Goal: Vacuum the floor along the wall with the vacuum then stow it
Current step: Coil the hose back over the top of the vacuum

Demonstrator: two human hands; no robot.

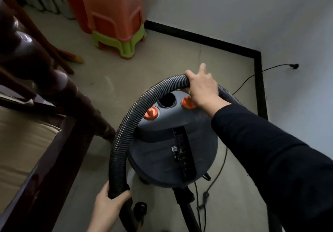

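Observation:
A grey canister vacuum (162, 150) with two orange knobs stands on the floor near the room's corner. Its ribbed grey hose (124, 129) arcs over the canister's far and left side. My right hand (201, 85) grips the hose at the top of the arc, index finger sticking out. My left hand (110, 204) grips the hose's black cuff end low at the left. A black tube (187, 212) runs down from the canister toward me. The black power cord (241, 83) leads to a plug (294, 66) in the wall.
White walls with a black baseboard (198, 38) form a corner ahead and right. Stacked orange and green plastic stools (115, 20) stand at the back. A dark wooden furniture frame (54, 91) with a cushion fills the left. Cord loops lie on the floor at the right.

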